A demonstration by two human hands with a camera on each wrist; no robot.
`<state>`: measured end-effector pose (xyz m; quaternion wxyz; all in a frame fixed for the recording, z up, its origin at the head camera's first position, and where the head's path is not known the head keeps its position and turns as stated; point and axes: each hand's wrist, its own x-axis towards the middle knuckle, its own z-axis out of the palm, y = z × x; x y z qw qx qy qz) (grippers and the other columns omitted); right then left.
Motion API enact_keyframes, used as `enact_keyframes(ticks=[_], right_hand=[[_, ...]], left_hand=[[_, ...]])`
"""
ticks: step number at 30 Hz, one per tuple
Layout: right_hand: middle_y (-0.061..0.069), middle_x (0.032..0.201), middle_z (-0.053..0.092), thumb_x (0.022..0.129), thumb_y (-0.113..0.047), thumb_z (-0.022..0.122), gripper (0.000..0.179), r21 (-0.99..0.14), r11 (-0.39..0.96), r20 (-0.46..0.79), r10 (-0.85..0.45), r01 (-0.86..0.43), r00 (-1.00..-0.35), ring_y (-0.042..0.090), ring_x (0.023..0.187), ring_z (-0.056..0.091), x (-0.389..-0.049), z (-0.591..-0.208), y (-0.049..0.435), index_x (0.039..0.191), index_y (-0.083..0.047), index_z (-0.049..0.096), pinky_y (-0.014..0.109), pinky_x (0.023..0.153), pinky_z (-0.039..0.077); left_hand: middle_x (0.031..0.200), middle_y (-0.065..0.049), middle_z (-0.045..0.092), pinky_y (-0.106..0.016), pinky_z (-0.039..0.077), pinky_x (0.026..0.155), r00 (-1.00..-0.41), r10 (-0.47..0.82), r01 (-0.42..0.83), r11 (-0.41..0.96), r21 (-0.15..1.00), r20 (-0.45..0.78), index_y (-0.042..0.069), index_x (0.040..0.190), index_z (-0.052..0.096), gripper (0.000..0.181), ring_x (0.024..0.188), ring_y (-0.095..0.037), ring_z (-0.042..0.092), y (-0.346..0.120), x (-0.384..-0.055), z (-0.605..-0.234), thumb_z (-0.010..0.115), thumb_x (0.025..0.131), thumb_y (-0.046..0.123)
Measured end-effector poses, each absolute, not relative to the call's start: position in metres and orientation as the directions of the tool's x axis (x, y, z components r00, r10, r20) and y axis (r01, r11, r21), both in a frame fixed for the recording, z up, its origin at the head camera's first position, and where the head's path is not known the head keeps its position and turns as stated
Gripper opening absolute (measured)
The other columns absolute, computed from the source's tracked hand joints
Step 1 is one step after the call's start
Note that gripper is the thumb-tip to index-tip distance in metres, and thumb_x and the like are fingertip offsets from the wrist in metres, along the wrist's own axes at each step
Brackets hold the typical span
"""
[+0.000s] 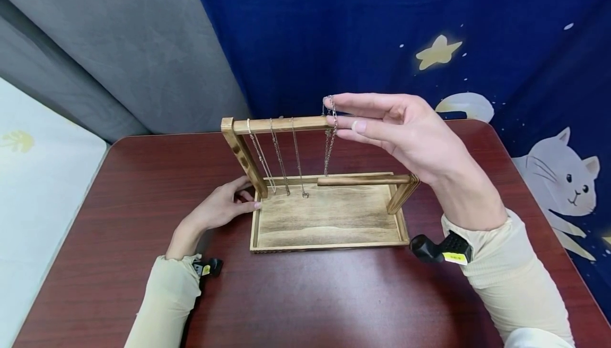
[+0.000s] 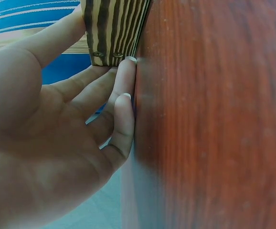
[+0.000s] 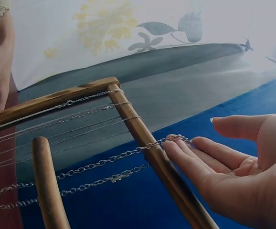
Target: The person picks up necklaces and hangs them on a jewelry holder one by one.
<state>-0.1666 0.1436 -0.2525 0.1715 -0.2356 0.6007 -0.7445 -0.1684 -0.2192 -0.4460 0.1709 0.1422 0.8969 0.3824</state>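
Note:
A wooden necklace stand [image 1: 329, 219] has a tray base, a tall post carrying an upper bar [image 1: 307, 123] and a shorter post with a lower bar [image 1: 363, 181]. My left hand [image 1: 217, 207] holds its left end at the base of the tall post, thumb on the tray edge and fingers around the far side. At the free end of the upper bar, a silver chain necklace [image 3: 104, 161] drapes over the straight fingertips of my right hand [image 1: 406, 128]. In the right wrist view, the thumb stands apart from the chain. Three thinner necklaces [image 1: 278, 149] hang farther left on that bar.
The stand rests on a dark red wooden table [image 1: 324, 295]. Behind it hang a grey curtain [image 1: 143, 45] and a blue curtain [image 1: 334, 29] with stars and a cat. White patterned cloth [image 1: 43, 178] lies along the left side.

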Motion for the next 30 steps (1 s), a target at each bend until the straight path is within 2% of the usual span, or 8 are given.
enact_keyframes(ticks=[8, 13, 17, 22, 30], right_hand=[[0.020, 0.142, 0.053, 0.097, 0.003, 0.060, 0.043, -0.987, -0.158, 0.100, -0.556, -0.014, -0.825, 0.030, 0.127, 0.056, -0.161, -0.255, 0.146, 0.139, 0.006, 0.053, 0.036, 0.099, 0.046], [0.017, 0.144, 0.052, 0.098, 0.001, 0.059, 0.043, -0.995, -0.101, 0.072, -0.562, -0.018, -0.824, 0.029, 0.130, 0.053, -0.157, -0.257, 0.149, 0.140, 0.005, 0.053, 0.036, 0.098, 0.046], [0.020, 0.146, 0.049, 0.099, 0.002, 0.056, 0.042, -0.992, -0.128, 0.089, -0.584, -0.018, -0.807, 0.032, 0.131, 0.051, -0.156, -0.258, 0.154, 0.140, 0.008, 0.051, 0.038, 0.100, 0.044], [0.022, 0.148, 0.046, 0.101, 0.002, 0.053, 0.041, -0.991, -0.129, 0.111, -0.629, -0.038, -0.769, 0.034, 0.132, 0.049, -0.155, -0.258, 0.158, 0.141, 0.011, 0.047, 0.039, 0.101, 0.043], [0.022, 0.148, 0.046, 0.101, 0.004, 0.050, 0.040, -0.986, -0.150, 0.153, -0.638, -0.073, -0.755, 0.035, 0.133, 0.049, -0.153, -0.260, 0.163, 0.140, 0.011, 0.048, 0.040, 0.103, 0.042]], left_hand=[[0.107, -0.007, 0.068, -0.038, 0.046, 0.085, -0.899, 0.393, 0.132, 0.664, 0.736, -0.192, 0.004, 0.149, 0.042, 0.071, 0.098, -0.018, 0.063, -0.219, -0.169, -0.445, 0.072, 0.092, 0.035], [0.106, -0.006, 0.069, -0.034, 0.047, 0.080, -0.900, 0.391, 0.130, 0.662, 0.738, -0.193, 0.005, 0.149, 0.042, 0.072, 0.096, -0.017, 0.063, -0.220, -0.169, -0.445, 0.073, 0.092, 0.036], [0.108, -0.007, 0.068, -0.031, 0.048, 0.079, -0.900, 0.394, 0.133, 0.658, 0.741, -0.188, 0.005, 0.148, 0.043, 0.072, 0.097, -0.017, 0.063, -0.220, -0.169, -0.445, 0.073, 0.091, 0.035], [0.108, -0.007, 0.068, -0.034, 0.047, 0.082, -0.900, 0.392, 0.131, 0.658, 0.742, -0.189, 0.005, 0.148, 0.044, 0.071, 0.098, -0.017, 0.063, -0.220, -0.169, -0.446, 0.074, 0.091, 0.036], [0.108, -0.008, 0.069, -0.035, 0.047, 0.082, -0.900, 0.397, 0.145, 0.662, 0.736, -0.179, 0.002, 0.148, 0.042, 0.072, 0.099, -0.019, 0.064, -0.220, -0.169, -0.446, 0.073, 0.092, 0.035]])
